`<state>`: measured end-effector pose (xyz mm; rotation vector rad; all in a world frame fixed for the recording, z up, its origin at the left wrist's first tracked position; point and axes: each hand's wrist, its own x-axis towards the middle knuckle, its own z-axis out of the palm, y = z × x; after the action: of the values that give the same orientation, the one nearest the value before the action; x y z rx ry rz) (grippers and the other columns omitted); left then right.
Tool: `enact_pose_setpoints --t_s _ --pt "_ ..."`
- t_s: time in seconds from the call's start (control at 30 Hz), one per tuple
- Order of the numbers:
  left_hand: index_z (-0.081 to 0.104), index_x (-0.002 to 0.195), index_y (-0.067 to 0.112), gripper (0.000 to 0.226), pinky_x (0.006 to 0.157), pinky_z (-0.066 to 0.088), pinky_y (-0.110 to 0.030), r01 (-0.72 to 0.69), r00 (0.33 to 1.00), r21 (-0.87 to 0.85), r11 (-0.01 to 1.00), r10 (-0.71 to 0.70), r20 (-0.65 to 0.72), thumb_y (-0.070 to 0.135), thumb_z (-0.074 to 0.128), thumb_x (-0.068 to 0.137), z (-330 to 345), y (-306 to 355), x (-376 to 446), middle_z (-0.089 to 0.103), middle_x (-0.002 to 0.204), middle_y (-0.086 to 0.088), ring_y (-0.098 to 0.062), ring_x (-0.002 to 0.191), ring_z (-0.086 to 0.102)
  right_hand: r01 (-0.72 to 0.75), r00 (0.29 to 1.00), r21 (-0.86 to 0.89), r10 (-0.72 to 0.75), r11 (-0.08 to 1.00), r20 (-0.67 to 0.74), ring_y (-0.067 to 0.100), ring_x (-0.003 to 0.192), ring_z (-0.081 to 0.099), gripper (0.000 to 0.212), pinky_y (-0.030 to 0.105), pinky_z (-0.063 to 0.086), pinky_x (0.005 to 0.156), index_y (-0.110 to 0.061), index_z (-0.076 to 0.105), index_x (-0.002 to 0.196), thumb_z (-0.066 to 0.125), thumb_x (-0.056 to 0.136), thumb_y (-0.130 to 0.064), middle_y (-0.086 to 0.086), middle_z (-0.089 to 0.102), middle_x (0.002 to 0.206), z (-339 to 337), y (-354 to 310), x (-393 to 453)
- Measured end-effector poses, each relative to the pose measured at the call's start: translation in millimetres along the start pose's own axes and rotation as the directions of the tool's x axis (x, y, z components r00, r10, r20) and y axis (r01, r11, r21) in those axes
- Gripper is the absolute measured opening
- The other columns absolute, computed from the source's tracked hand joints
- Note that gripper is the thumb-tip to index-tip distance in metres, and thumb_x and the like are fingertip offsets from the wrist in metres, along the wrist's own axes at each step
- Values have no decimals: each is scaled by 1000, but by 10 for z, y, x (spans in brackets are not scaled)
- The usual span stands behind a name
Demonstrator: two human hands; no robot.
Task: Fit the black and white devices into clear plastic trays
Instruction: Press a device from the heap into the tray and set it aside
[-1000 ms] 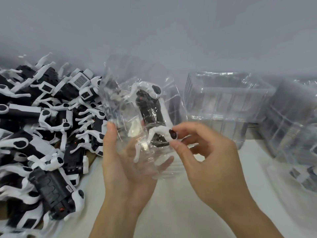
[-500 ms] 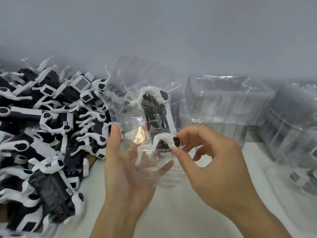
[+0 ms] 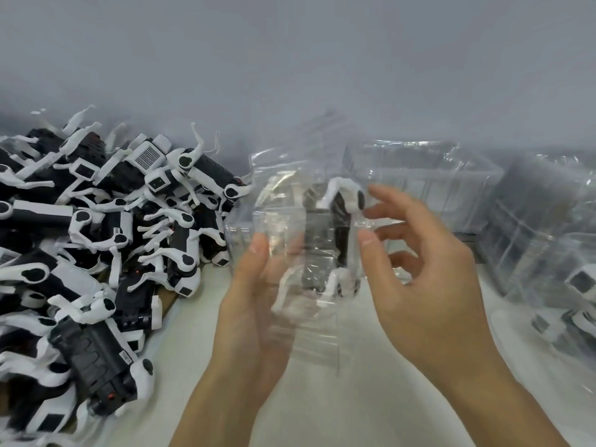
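Note:
A clear plastic tray (image 3: 280,201) is held upright in front of me at the centre of the view. A black and white device (image 3: 325,240) sits inside it, white legs at the top and bottom right. My left hand (image 3: 248,317) grips the tray from behind, thumb on its front left side. My right hand (image 3: 429,285) is at the tray's right side with fingers spread and loosely bent. Its thumb tip touches the tray's right edge beside the device, and its fingertips are near the upper white leg.
A large pile of loose black and white devices (image 3: 96,240) fills the left side of the white table (image 3: 322,404). Stacks of empty clear trays (image 3: 419,188) stand behind the hands and at the right (image 3: 541,227). Trays holding packed devices (image 3: 580,285) lie at the far right.
My right hand let go of the device's lower white leg, opened and moved up along the tray's right side. The tray turned slightly, showing the device more edge-on.

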<state>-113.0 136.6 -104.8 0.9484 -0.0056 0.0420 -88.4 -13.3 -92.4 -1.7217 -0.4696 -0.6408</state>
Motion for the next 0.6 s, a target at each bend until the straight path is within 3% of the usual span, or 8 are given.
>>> enact_pose_setpoints --t_s 0.13,0.3,0.4,0.6 --pt "74 114 7 71 65 59 -32 50 999 13 999 -50 6 57 70 63 17 -14 -1 73 115 -14 -29 96 74 -4 999 -30 2 1000 -45 10 88 67 31 17 54 67 -29 66 124 66 94 -21 -13 67 102 -25 -1 29" --pt "72 119 10 76 63 59 -32 64 998 15 998 -63 -19 57 71 60 23 19 -18 71 122 -13 -29 99 73 -5 998 -56 1 998 -66 13 84 67 23 20 54 66 -24 71 113 70 90 -18 -12 70 94 -43 -34 53" --pt "70 124 11 76 74 61 -39 77 997 31 997 -77 3 58 69 64 26 21 -25 69 125 -13 -32 108 70 -5 997 -59 1 998 -73 12 85 68 21 18 53 67 -24 72 109 72 89 -17 -13 70 92 -59 -39 59" --pt "77 111 24 54 95 55 -54 11 1000 228 974 -16 18 58 71 70 -64 22 -3 73 118 -8 -34 114 66 -13 998 -127 6 992 -57 7 83 67 18 13 50 62 -28 72 105 67 91 -18 -17 70 90 -98 -40 65"
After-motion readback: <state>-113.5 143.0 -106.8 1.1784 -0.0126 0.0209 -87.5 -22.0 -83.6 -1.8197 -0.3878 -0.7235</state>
